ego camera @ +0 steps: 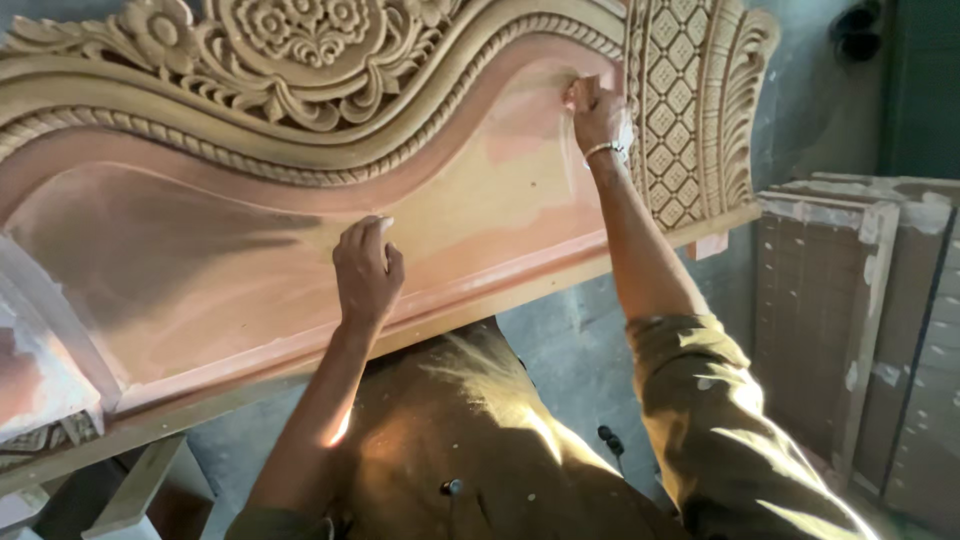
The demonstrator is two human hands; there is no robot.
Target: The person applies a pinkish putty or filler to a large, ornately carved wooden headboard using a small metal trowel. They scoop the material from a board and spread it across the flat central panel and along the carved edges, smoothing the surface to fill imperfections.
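Observation:
A large carved wooden headboard panel (pixel 200 260) lies tilted in front of me, its smooth pinkish-brown field bordered above by rope moulding and floral carving (pixel 300 40). My left hand (pixel 366 270) rests with curled fingers on the smooth field near the lower rail. My right hand (pixel 598 115), a metal bangle on its wrist, reaches far up and presses a small brownish sanding piece (pixel 584 92) against the panel's upper right corner, beside a carved lattice column (pixel 675 110).
Several pale dusty panels (pixel 850 300) lean upright at the right. A wooden support (pixel 135 490) shows under the headboard at the lower left. My lap in olive-brown clothing fills the bottom centre, above a grey floor (pixel 570 360).

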